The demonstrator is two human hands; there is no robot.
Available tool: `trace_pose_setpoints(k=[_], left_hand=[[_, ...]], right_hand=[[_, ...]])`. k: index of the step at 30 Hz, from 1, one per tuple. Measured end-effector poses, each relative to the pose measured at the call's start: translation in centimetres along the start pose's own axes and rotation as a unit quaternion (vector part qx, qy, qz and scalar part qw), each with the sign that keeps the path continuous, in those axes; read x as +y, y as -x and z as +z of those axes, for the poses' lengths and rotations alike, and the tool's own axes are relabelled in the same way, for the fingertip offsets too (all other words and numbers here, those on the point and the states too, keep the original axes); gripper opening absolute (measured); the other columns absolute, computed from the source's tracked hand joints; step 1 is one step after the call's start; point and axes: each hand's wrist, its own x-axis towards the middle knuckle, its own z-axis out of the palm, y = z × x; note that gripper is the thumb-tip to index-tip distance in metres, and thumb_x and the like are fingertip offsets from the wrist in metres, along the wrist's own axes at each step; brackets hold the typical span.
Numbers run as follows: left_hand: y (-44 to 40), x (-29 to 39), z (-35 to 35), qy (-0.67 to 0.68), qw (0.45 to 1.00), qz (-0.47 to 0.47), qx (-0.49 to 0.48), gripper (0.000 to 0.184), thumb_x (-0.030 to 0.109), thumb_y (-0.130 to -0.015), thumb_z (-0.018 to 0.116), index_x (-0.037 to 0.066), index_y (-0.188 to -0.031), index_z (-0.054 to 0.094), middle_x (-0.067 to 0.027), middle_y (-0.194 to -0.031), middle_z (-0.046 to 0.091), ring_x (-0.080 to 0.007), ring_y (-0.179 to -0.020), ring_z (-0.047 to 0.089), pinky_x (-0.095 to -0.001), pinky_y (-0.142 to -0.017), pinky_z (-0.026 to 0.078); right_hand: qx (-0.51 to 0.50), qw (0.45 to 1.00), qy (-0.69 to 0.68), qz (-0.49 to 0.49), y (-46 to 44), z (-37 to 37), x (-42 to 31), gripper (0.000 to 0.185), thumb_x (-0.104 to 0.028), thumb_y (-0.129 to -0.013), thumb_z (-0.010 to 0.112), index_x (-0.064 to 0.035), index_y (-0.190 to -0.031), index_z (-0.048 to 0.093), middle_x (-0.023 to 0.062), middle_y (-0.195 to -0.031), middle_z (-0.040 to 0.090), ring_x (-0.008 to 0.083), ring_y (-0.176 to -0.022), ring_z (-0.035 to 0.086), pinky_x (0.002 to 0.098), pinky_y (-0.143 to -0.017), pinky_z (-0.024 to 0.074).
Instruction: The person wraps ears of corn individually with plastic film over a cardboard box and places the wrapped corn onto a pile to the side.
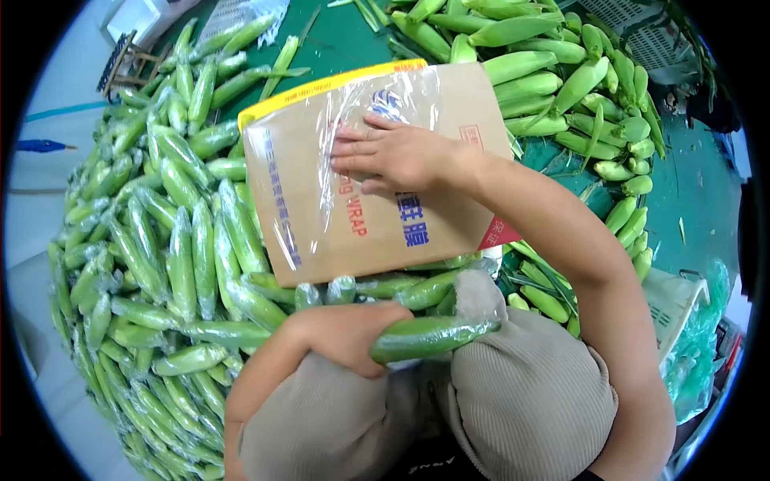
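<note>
A brown cardboard box [305, 232] printed with "WRAP", with clear film over its top and a yellow strip on its far edge, lies in front of me. My right hand [393, 156] rests on the film with its fingers spread. Below the box, at my lap, my left hand [345, 333] is wrapped round one end of a green ear of corn in its husk [433, 337]. Clear film shows on that ear's other end, by my right knee.
Film-wrapped ears [180, 256] are heaped on the left. Unwrapped ears [521, 88] lie in a pile at the upper right on the green surface [682, 184]. A pale crate [674, 309] and a green plastic bag [696, 361] stand at the right.
</note>
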Motion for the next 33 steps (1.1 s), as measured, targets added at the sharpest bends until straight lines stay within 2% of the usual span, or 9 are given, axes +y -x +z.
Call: trace_pose_setpoints(k=[4, 6, 9, 12, 17, 22, 27, 30, 33], left_hand=[[1.9, -2.0, 1.1, 0.109, 0.989, 0.08, 0.063, 0.104, 0.015, -0.069, 0.088, 0.006, -0.159, 0.036, -0.0151, -0.146, 0.05, -0.0283, -0.126, 0.059, -0.0397, -0.108, 0.047], [3.6, -3.5, 2.7, 0.267, 0.96, 0.023, 0.081, 0.106, 0.011, -0.067, 0.09, 0.005, -0.159, 0.038, -0.0124, -0.14, 0.056, -0.0228, -0.126, 0.059, -0.0373, -0.11, 0.047], [5.7, -3.7, 5.4, 0.309, 0.928, 0.019, 0.204, 0.085, 0.008, -0.07, 0.089, 0.007, -0.148, 0.055, -0.0119, -0.132, 0.066, -0.0211, -0.122, 0.064, -0.0367, -0.105, 0.05], [10.7, -1.2, 7.5, 0.052, 0.89, -0.035, 0.452, 0.058, 0.013, -0.075, 0.089, 0.003, -0.129, 0.069, -0.0132, -0.123, 0.075, -0.0271, -0.112, 0.072, -0.0398, -0.101, 0.055], [6.1, -2.1, 9.6, 0.378, 0.382, 0.41, 0.737, 0.06, 0.028, -0.097, 0.066, 0.016, -0.15, 0.041, -0.0148, -0.122, 0.066, -0.0352, -0.111, 0.066, -0.0527, -0.101, 0.054], [13.3, -3.7, 12.5, 0.289, 0.47, 0.258, 0.793, 0.07, 0.019, -0.096, 0.069, 0.008, -0.157, 0.036, -0.0195, -0.13, 0.058, -0.0294, -0.108, 0.063, -0.0477, -0.099, 0.053], [17.0, -10.0, 14.3, -0.244, 0.467, -0.283, 0.801, 0.069, 0.008, -0.095, 0.071, 0.004, -0.158, 0.043, -0.0191, -0.159, 0.044, -0.0384, -0.147, 0.038, -0.0491, -0.124, 0.028], [14.1, -7.7, 10.0, -0.376, 0.413, -0.163, 0.813, 0.044, 0.003, -0.096, 0.068, -0.004, -0.139, 0.058, -0.0201, -0.15, 0.05, -0.0368, -0.139, 0.048, -0.0492, -0.118, 0.037], [9.6, -5.4, 3.8, -0.285, 0.609, -0.051, 0.738, 0.04, 0.002, -0.096, 0.068, -0.002, -0.136, 0.062, -0.0155, -0.14, 0.061, -0.0321, -0.133, 0.055, -0.0426, -0.118, 0.038]], right_hand=[[-0.005, 0.967, -0.24, 0.086, 4.4, -4.5, -11.6, 0.073, -0.046, -0.098, 0.071, -0.0072, -0.154, 0.045, 0.0228, -0.14, 0.06, 0.0369, -0.125, 0.063, 0.047, -0.105, 0.0512], [-0.367, 0.765, -0.478, 0.229, 4.6, -7.1, -15.8, 0.089, -0.048, -0.091, 0.081, -0.0067, -0.157, 0.038, 0.0216, -0.126, 0.067, 0.0358, -0.109, 0.07, 0.0444, -0.097, 0.0543], [-0.401, 0.559, -0.687, 0.234, 6.6, -2.8, -15.3, 0.095, -0.046, -0.091, 0.081, -0.0084, -0.162, 0.03, 0.0198, -0.115, 0.069, 0.0309, -0.098, 0.072, 0.0415, -0.09, 0.0551], [-0.331, 0.728, -0.563, 0.21, 6.2, -0.9, -17.2, 0.085, -0.027, -0.09, 0.078, -0.0086, -0.16, 0.033, 0.0177, -0.12, 0.067, 0.0284, -0.105, 0.069, 0.0395, -0.092, 0.0541], [-0.188, 0.826, -0.5, 0.179, -3.1, -1.6, -22.8, 0.085, -0.018, -0.086, 0.079, -0.0044, -0.156, 0.033, 0.0275, -0.129, 0.064, 0.0383, -0.121, 0.064, 0.0442, -0.102, 0.0519], [-0.035, 0.942, -0.331, -0.053, -0.8, -0.7, -19.4, 0.079, -0.041, -0.09, 0.081, -0.0018, -0.151, 0.05, 0.0208, -0.127, 0.069, 0.0392, -0.12, 0.066, 0.0458, -0.106, 0.0503], [0.378, 0.773, -0.174, 0.479, 16.8, -2.2, -7.5, 0.042, -0.024, -0.096, 0.073, -0.0021, -0.131, 0.064, 0.0182, -0.113, 0.072, 0.0275, -0.103, 0.071, 0.0394, -0.091, 0.0564], [0.231, 0.692, 0.037, 0.683, 34.5, 1.4, -3.7, 0.041, -0.014, -0.091, 0.067, -0.0048, -0.13, 0.064, 0.0218, -0.13, 0.064, 0.0399, -0.12, 0.062, 0.0474, -0.103, 0.0515], [0.239, 0.482, 0.2, 0.819, 43.6, 2.3, -4.6, 0.069, -0.041, -0.089, 0.076, -0.0016, -0.141, 0.053, 0.0225, -0.136, 0.061, 0.0413, -0.131, 0.057, 0.0524, -0.107, 0.049]])
